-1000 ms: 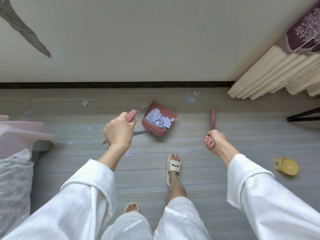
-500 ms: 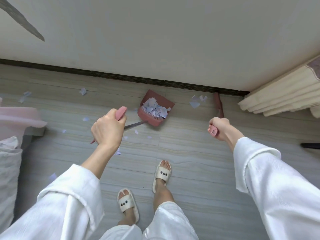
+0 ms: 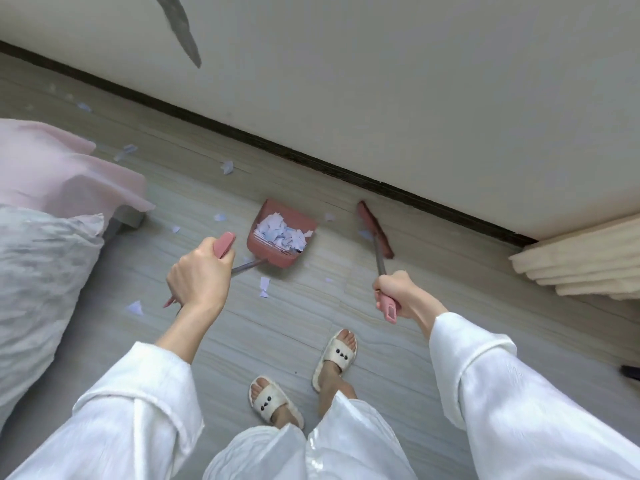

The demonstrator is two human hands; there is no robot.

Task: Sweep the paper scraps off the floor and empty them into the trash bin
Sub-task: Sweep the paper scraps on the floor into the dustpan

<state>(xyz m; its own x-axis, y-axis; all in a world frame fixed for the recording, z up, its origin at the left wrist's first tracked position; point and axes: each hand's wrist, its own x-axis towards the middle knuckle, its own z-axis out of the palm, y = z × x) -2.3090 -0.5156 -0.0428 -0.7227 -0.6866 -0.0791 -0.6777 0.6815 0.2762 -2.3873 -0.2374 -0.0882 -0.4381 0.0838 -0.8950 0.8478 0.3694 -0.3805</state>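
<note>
Head view: left hand grips dustpan, right hand grips broom beside baseboard.

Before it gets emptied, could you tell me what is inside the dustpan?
The dustpan holds a heap of white paper scraps. The heap covers most of the pan's floor, so anything beneath it cannot be seen.

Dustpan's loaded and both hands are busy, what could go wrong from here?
The dustpan is heaped with paper scraps and the left hand holds it only by its long handle; a tilt could spill them. Loose scraps lie near the feet and could be stepped on or scattered. The right hand holds the broom near the baseboard, where it could catch.
</note>
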